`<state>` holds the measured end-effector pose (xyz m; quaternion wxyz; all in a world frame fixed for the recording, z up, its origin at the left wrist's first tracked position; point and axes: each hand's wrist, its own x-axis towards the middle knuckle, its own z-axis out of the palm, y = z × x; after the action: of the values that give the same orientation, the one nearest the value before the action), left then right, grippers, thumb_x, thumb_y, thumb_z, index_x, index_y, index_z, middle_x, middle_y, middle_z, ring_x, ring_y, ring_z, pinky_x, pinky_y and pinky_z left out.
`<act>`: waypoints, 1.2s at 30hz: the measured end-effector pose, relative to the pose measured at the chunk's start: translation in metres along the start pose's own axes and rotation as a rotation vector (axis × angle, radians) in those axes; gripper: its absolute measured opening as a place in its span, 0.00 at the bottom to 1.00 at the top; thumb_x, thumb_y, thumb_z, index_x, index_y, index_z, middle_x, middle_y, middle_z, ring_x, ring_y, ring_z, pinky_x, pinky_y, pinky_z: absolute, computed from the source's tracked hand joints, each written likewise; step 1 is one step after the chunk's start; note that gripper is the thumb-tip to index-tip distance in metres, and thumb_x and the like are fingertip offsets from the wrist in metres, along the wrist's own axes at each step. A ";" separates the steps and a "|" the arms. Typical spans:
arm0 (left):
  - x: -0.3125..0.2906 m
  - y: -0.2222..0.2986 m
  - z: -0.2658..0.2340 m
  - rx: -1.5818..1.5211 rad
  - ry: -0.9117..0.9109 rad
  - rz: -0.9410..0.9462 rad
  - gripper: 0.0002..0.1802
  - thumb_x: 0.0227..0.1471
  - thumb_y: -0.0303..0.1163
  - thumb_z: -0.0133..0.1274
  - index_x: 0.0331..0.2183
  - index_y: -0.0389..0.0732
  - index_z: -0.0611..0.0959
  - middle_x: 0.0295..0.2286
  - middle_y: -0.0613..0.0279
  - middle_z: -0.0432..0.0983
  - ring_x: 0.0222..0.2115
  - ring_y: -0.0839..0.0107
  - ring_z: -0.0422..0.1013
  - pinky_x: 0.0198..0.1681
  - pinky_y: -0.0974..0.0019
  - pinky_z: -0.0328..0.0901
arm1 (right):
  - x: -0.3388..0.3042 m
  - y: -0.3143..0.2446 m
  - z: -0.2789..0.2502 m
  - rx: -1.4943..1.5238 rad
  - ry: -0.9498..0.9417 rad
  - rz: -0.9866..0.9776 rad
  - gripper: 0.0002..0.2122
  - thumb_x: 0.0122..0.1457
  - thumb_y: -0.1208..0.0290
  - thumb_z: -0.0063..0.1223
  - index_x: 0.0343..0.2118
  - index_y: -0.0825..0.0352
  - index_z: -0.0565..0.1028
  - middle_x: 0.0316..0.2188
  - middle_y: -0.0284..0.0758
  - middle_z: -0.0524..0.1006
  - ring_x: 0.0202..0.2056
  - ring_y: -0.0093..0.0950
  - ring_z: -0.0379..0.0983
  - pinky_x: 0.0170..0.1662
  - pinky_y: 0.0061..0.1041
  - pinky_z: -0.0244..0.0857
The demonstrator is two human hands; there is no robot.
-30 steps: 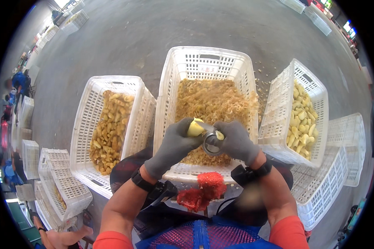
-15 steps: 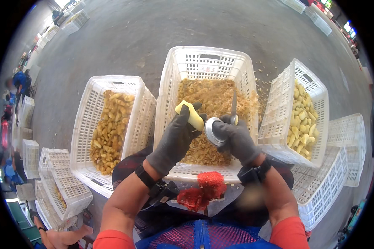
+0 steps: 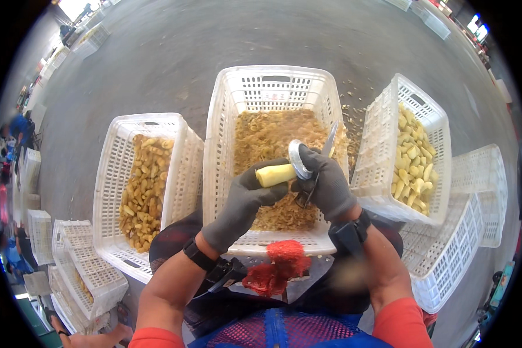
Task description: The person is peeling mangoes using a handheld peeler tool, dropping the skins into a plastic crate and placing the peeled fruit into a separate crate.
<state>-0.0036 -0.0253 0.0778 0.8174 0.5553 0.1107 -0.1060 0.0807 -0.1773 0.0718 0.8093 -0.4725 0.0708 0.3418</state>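
Observation:
My left hand [image 3: 240, 200], in a grey glove, grips a pale yellow peeled piece of ginger [image 3: 274, 174] lying nearly level. My right hand [image 3: 330, 185], gloved alike, is closed round a knife, its blade [image 3: 330, 139] pointing up and away. A round silver metal piece [image 3: 299, 159] is also in that hand, its rim against the ginger's right end. Both hands are over a white crate [image 3: 213, 139] of brownish peelings [image 3: 272, 129]. My right fingers partly hide the tools.
A white crate [image 3: 182, 168] of browner ginger [image 3: 146, 194] stands left. At the right, a tilted crate [image 3: 377, 148] holds pale ginger [image 3: 413, 162]. Red mesh [image 3: 285, 259] lies at the middle crate's near edge. More white crates [image 3: 446, 255] stand right; a co-worker's arm [image 3: 95, 335] shows lower left.
The ginger has turned from slanting to nearly level, and its right end now meets the round metal piece. My left hand has dropped slightly; the knife blade leans further right.

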 end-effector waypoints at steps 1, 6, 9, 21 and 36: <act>-0.001 0.003 0.002 -0.032 -0.014 -0.016 0.22 0.48 0.24 0.49 0.47 0.35 0.71 0.32 0.63 0.74 0.29 0.77 0.68 0.32 0.75 0.62 | 0.000 -0.002 -0.001 -0.036 0.025 -0.020 0.14 0.57 0.64 0.49 0.37 0.72 0.73 0.27 0.36 0.76 0.20 0.19 0.70 0.18 0.15 0.64; -0.002 0.006 -0.003 0.121 -0.133 -0.063 0.22 0.47 0.34 0.51 0.45 0.34 0.72 0.29 0.59 0.74 0.23 0.77 0.67 0.24 0.76 0.61 | -0.002 -0.008 0.008 -0.138 0.134 -0.116 0.14 0.56 0.64 0.50 0.35 0.72 0.73 0.24 0.35 0.75 0.19 0.19 0.70 0.16 0.14 0.62; -0.005 0.011 -0.001 -0.045 -0.174 -0.282 0.23 0.48 0.38 0.51 0.43 0.33 0.72 0.28 0.56 0.73 0.20 0.77 0.66 0.21 0.77 0.59 | -0.007 -0.016 0.002 -0.295 -0.019 -0.099 0.12 0.56 0.65 0.50 0.35 0.71 0.71 0.25 0.33 0.73 0.21 0.20 0.70 0.19 0.15 0.65; -0.007 0.011 0.001 0.134 0.022 -0.237 0.19 0.40 0.28 0.53 0.37 0.32 0.73 0.21 0.63 0.69 0.17 0.80 0.65 0.18 0.78 0.58 | -0.006 -0.024 -0.005 -0.201 0.069 -0.205 0.15 0.55 0.65 0.48 0.39 0.73 0.70 0.23 0.36 0.73 0.17 0.24 0.70 0.17 0.18 0.62; -0.002 -0.013 -0.018 0.440 0.194 -0.006 0.14 0.42 0.29 0.55 0.33 0.33 0.76 0.21 0.68 0.69 0.20 0.83 0.64 0.21 0.77 0.59 | -0.015 -0.016 0.010 -1.274 -0.002 -0.309 0.08 0.47 0.70 0.55 0.28 0.68 0.75 0.19 0.42 0.75 0.24 0.34 0.74 0.29 0.31 0.65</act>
<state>-0.0108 -0.0129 0.0602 0.6619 0.7273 0.1644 -0.0763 0.0771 -0.1821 0.0952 0.4107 -0.8639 -0.2148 0.1971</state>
